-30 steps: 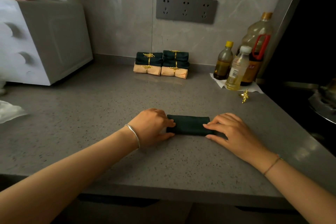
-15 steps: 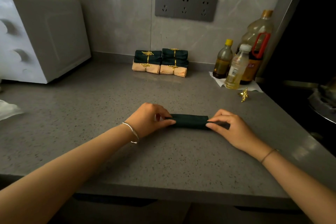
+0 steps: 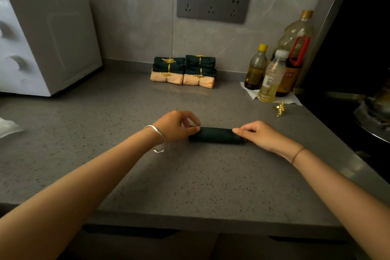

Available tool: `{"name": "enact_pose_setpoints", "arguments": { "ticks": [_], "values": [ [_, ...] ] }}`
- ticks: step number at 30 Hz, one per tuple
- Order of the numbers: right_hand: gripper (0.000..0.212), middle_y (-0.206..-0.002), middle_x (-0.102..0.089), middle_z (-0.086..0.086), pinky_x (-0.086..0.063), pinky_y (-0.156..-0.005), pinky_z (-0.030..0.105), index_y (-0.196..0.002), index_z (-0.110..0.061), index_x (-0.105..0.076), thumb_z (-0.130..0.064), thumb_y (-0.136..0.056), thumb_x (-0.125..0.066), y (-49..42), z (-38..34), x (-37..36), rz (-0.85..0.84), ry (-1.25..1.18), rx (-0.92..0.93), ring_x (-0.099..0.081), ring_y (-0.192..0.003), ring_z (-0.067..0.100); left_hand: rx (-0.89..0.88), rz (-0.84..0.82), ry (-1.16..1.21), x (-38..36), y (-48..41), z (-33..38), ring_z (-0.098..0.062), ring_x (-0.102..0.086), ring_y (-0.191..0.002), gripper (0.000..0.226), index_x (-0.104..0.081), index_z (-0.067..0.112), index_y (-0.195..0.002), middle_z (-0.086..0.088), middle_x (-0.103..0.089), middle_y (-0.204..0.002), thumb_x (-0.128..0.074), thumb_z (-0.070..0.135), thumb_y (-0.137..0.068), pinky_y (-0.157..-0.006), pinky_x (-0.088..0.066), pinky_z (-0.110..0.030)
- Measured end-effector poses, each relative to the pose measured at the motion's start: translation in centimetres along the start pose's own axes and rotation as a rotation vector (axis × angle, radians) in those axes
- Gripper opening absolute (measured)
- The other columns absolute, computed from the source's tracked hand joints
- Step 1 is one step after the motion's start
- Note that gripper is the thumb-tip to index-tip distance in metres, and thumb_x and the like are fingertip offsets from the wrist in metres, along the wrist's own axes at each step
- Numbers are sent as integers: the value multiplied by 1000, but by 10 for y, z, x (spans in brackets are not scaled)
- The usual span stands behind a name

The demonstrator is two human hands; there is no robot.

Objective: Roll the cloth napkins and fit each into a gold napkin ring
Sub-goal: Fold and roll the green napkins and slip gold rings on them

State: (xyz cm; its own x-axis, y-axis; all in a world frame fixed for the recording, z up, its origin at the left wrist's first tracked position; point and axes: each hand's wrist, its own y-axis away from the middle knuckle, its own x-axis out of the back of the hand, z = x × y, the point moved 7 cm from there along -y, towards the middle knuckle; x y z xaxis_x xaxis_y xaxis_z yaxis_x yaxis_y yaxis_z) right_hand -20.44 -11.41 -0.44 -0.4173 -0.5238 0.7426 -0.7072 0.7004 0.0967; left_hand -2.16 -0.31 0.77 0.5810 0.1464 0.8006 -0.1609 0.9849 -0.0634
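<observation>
**Roll pinched at both ends, ring well off to the right**

Head view: I see the dark green napkin (image 3: pixel 215 135) lying as a tight roll across the middle of the bench (image 3: pixel 190 186), its length running left to right. The left hand (image 3: pixel 177 126) has its fingers curled in and pinches the roll's left end. The right hand (image 3: pixel 259 135) pinches the right end between thumb and fingertips. Both hands are clamped on the cloth, and nothing else holds it closed.

The loose gold napkin ring (image 3: pixel 280 108) sits well apart from the roll, back and to the right, just in front of the bottles (image 3: pixel 272 78). 2 piles of ringed napkins (image 3: pixel 183 72) stand side by side against the wall.

My worry is the release. As I judge it, 1 hand must let go to fetch the ring, and the freed end could spring open and slacken the roll. A flared end would likely jam at the ring's mouth. The ring's leaf ornament could also snag the fabric. A hasty reach might knock the nearest bottle, since the ring lies so close to it.
</observation>
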Motion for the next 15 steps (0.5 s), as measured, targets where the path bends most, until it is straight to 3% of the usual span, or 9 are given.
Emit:
{"name": "enact_pose_setpoints", "arguments": {
  "ticks": [3,5,10,12,15],
  "values": [
    [38,-77,-57,4,-36,-66,25,-93,-13,-70,-45,-91,-51,-2,-5,4,-49,83,-55,-51,-76,15,-210,88,-227,-2,5,31,-13,-46,-119,36,-53,33,-127,5,-53,-129,-51,20,-94,-102,-37,-30],
    [40,-83,-60,8,-38,-70,27,-92,-13,-72,-47,-90,-52,-4,-5,6,-55,95,-66,-53,-80,18,-340,66,-333,-19,7,49,-12,-44,-125,40,-46,30,-135,7,-50,-136,-47,24,-96,-106,-35,-30],
    [51,-81,-55,14,-37,-72,31,-98,0,-69,-48,-88,-54,-6,1,3,-32,29,-91,-51,-80,22,-311,47,-379,-33,-6,48,-13,-48,-126,41,-45,29,-137,9,-50,-138,-48,32,-96,-104,-36,-27],
    [40,-88,-62,11,-42,-77,31,-97,-7,-69,-44,-89,-55,-7,3,0,24,-10,-57,-57,-86,21,-295,32,-333,-32,-7,45,-13,-50,-123,40,-48,29,-135,8,-53,-135,-49,32,-95,-103,-36,-26],
    [18,-101,-64,-2,-47,-80,25,-103,-21,-65,-30,-87,-63,1,-4,6,260,-39,154,-60,-95,16,-287,-2,-299,-34,-11,42,-15,-53,-120,39,-50,26,-134,5,-56,-133,-49,31,-95,-103,-37,-26]
  ]
}}
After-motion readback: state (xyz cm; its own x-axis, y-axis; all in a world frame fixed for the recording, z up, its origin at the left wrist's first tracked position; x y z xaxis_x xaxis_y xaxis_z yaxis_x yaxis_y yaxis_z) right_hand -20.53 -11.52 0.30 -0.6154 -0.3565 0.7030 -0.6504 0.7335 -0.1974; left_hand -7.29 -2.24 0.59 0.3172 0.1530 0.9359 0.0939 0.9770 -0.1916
